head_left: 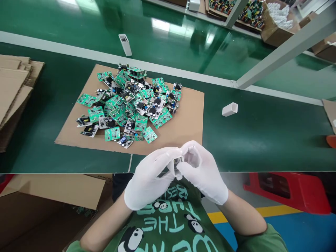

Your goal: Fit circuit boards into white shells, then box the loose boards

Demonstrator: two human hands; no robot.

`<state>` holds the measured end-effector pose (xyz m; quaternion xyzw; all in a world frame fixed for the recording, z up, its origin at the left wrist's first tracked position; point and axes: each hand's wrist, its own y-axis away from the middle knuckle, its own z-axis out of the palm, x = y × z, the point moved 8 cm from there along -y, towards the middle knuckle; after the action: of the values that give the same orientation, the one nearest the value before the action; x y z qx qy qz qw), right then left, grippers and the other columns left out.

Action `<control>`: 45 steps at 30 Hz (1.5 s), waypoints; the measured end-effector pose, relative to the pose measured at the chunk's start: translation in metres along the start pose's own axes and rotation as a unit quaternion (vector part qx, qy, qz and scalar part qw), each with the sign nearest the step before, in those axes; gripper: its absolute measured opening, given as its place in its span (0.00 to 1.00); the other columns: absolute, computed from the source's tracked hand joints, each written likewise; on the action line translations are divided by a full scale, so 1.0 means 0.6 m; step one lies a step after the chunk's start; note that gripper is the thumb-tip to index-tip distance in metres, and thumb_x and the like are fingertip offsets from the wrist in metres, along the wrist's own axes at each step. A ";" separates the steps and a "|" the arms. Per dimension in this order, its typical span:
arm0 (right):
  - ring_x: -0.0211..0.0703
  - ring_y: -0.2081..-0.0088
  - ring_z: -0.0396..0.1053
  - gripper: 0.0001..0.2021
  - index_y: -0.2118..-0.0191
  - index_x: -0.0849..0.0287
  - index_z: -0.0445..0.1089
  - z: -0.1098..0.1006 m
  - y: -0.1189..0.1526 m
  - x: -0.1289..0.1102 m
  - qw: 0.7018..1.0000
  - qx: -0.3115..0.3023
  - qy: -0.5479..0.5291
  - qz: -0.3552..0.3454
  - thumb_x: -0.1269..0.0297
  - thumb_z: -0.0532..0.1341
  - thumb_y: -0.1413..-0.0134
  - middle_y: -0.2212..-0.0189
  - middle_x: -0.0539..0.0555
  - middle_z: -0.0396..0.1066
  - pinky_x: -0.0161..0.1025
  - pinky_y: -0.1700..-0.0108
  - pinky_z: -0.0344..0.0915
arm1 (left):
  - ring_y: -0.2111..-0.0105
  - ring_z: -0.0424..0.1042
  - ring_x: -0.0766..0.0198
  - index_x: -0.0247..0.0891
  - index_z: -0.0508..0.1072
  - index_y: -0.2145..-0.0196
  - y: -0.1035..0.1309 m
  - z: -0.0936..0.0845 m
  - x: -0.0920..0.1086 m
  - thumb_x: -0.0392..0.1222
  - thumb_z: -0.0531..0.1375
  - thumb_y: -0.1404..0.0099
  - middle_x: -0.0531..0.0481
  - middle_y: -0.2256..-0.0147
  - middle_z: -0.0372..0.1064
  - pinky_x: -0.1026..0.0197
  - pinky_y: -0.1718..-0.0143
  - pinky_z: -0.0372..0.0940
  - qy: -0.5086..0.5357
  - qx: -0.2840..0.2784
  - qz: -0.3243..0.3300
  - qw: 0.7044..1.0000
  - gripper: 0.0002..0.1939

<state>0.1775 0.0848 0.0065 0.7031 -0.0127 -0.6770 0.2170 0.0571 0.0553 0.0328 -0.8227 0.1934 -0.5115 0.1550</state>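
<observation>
Item: small white casing (pixel 181 164) with a part seated inside, held above the near worktop (pixel 262 140) edge.
Left hand (pixel 149 180): gloved, fingers clamped on casing.
Right hand (pixel 203 175): gloved, pinching casing's other side.
Beyond: circuit boards (pixel 131 103) heaped on cardboard sheet (pixel 183 122).
Loose: white shell (pixel 230 109), right of the sheet.

Pile of boards (pixel 131 103) on cardboard sheet (pixel 189 122) mid table (pixel 262 140). One case (pixel 230 109) right of sheet, another case (pixel 125 44) behind. Stacked cardboard (pixel 13 87) at left edge.
</observation>
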 end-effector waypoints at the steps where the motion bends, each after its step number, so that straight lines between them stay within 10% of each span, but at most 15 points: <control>1: 0.36 0.75 0.65 0.07 0.68 0.57 0.63 -0.001 0.000 0.005 1.000 0.001 -0.003 0.007 0.72 0.60 0.57 0.75 0.45 0.65 0.33 0.74 0.66 | 0.57 0.76 0.62 0.37 0.70 0.50 0.000 0.002 0.000 0.27 0.62 0.36 0.44 0.58 0.76 0.63 0.53 0.71 -0.003 -0.003 0.001 1.000 0.17; 9: 0.45 0.61 0.75 0.16 0.52 0.56 0.69 -0.025 0.026 -0.019 0.990 0.047 0.040 -0.129 0.61 0.68 0.45 0.60 0.54 0.75 0.42 0.59 0.75 | 0.61 0.74 0.63 0.37 0.67 0.46 -0.020 -0.006 0.009 0.26 0.59 0.35 0.46 0.62 0.74 0.62 0.60 0.70 -0.108 -0.003 0.020 0.994 0.21; 13: 0.44 0.63 0.74 0.09 0.60 0.56 0.73 -0.033 0.028 0.012 0.991 0.113 0.041 -0.061 0.62 0.69 0.46 0.64 0.52 0.76 0.41 0.59 0.74 | 0.65 0.74 0.61 0.38 0.63 0.42 -0.024 -0.006 0.016 0.31 0.60 0.33 0.46 0.63 0.74 0.60 0.65 0.69 -0.146 -0.024 0.053 0.988 0.22; 21: 0.39 0.71 0.60 0.14 0.70 0.58 0.67 0.031 0.010 0.082 0.954 -0.047 -0.284 0.077 0.53 0.66 0.44 0.70 0.52 0.63 0.36 0.71 0.63 | 0.64 0.73 0.63 0.38 0.71 0.54 -0.030 -0.020 0.005 0.48 0.70 0.39 0.47 0.63 0.72 0.62 0.64 0.69 -0.052 0.004 -0.018 0.998 0.20; 35: 0.53 0.52 0.69 0.14 0.59 0.56 0.75 0.054 0.014 0.064 0.953 -0.098 -0.278 0.071 0.50 0.63 0.43 0.56 0.59 0.71 0.49 0.52 0.72 | 0.67 0.68 0.64 0.37 0.75 0.59 -0.040 -0.033 0.012 0.50 0.69 0.39 0.50 0.68 0.68 0.63 0.69 0.64 -0.042 0.024 -0.057 0.997 0.16; 45: 0.46 0.66 0.69 0.18 0.66 0.56 0.67 0.025 0.004 0.048 0.978 -0.054 -0.197 0.052 0.46 0.65 0.45 0.68 0.54 0.69 0.42 0.64 0.71 | 0.57 0.71 0.61 0.36 0.70 0.47 -0.027 -0.024 -0.001 0.38 0.67 0.37 0.46 0.59 0.71 0.60 0.56 0.68 -0.042 0.012 -0.022 0.999 0.21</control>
<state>0.1661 0.0692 -0.0197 0.5415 -0.0550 -0.7897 0.2831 0.0466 0.0690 0.0461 -0.8458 0.1621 -0.4818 0.1617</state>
